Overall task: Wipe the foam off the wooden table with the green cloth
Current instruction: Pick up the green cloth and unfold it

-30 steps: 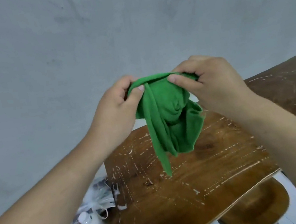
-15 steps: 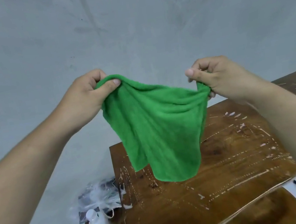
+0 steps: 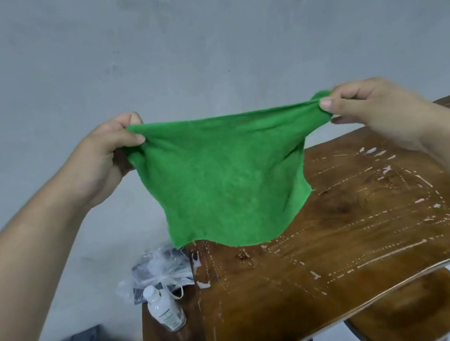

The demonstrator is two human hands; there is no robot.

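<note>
1. The left hand (image 3: 105,156) and right hand (image 3: 366,108) are pinching the top corners of the soft green terry cloth (image 3: 228,181), stretching it taut in the air.
2. It is hanging above the foam-streaked brown wooden table (image 3: 359,237), looking light and limp; bunching it in one palm would probably suit wiping.

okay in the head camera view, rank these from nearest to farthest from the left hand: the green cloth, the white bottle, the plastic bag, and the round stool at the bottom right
1. Green cloth: pinched at its top corner by the left hand.
2. Plastic bag: lower down, on the small stool left of the table.
3. White bottle: just below the bag, on the same stool.
4. Round stool: bottom right, under the table's edge.
</note>
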